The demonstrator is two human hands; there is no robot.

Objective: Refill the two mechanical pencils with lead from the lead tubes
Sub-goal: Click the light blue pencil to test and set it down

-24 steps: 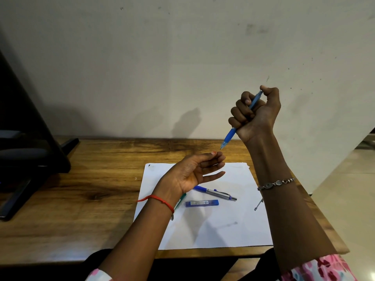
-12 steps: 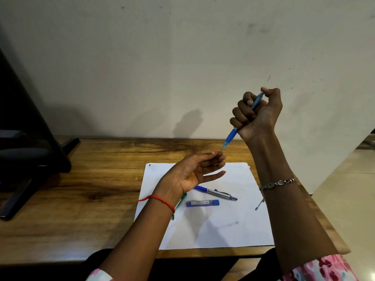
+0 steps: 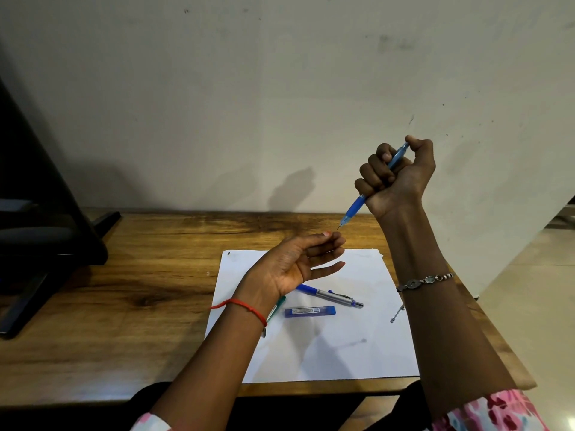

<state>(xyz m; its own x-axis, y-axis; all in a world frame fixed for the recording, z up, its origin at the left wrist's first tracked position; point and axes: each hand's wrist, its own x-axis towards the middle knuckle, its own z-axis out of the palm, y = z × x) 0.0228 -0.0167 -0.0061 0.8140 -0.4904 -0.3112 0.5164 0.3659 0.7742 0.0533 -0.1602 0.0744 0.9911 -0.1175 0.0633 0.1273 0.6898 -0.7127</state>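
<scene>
My right hand [image 3: 398, 175] is raised in a fist around a blue mechanical pencil [image 3: 356, 208], thumb on its top end, tip pointing down-left. My left hand [image 3: 298, 264] hovers palm-up just below the tip, fingers loosely curled with thumb and forefinger close together; whether they pinch a lead I cannot tell. On the white paper [image 3: 326, 346] lie a second blue-and-silver mechanical pencil [image 3: 331, 295] and a blue lead tube [image 3: 309, 312]. A green tube or pen [image 3: 275, 309] is partly hidden under my left wrist.
The paper lies on a wooden table [image 3: 124, 290] against a pale wall. A dark stand with a black base [image 3: 46, 237] occupies the table's left side. The table's right edge drops to a tiled floor [image 3: 535, 290].
My right hand with the pencil has drifted very slightly right. My left hand has stayed below the tip.
</scene>
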